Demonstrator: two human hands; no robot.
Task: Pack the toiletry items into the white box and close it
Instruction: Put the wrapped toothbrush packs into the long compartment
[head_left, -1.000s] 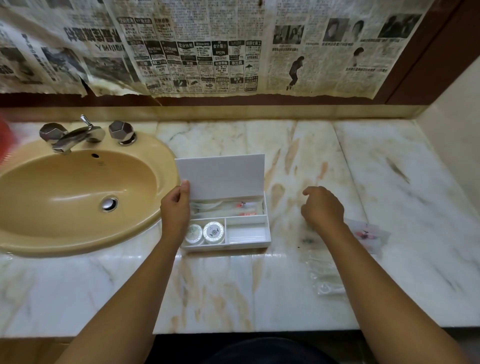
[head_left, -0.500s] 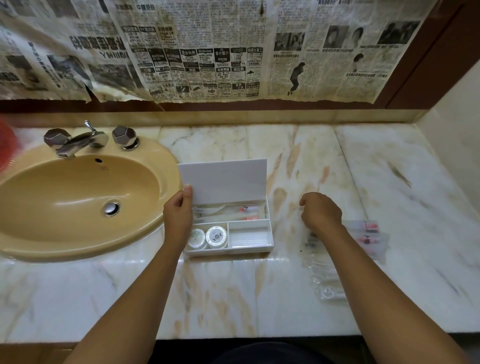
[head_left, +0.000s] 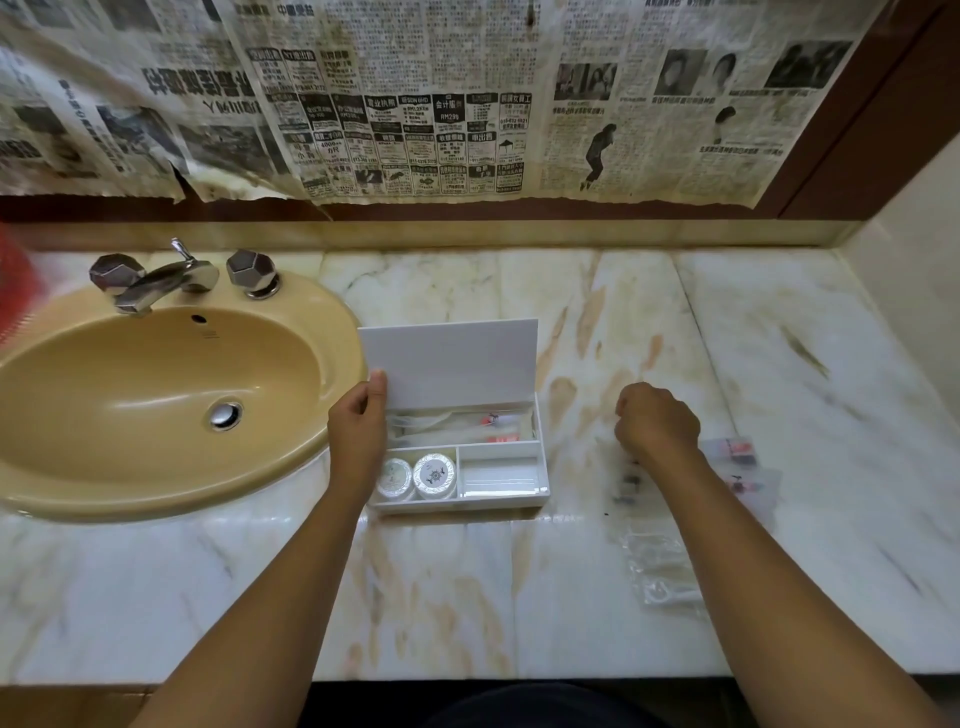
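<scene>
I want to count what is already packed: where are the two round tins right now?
In the head view, the two round tins sit side by side in the white box's front-left compartment, just right of the left hand.

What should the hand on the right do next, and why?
Probably close the right hand on one of the clear plastic packets beside it on the marble counter and carry it to the white box. The left hand holds the lid up, and the front right compartment looks empty.

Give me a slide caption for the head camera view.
Left hand steadies the open white box beside the sink; right hand reaches toward plastic packets.
</scene>
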